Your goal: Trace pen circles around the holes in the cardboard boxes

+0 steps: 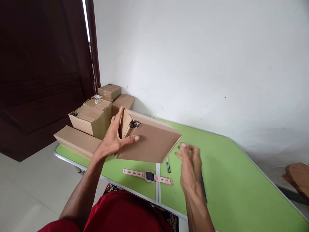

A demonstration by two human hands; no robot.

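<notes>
So we've got a plain deep-red top [125,212] on, and our left sleeve [58,226] is the same red, stopping short of a bare forearm [82,187]. Below that we're wearing dark floral bottoms [113,188], little reddish and pale blooms peeking out either side. Fingers [117,118] are bare too.

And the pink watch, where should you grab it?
Best pinch the watch by its case, probably from the green table's near side: it lies flat, the strap stretches out both ways from the case, and the held box is on the far side.
</notes>
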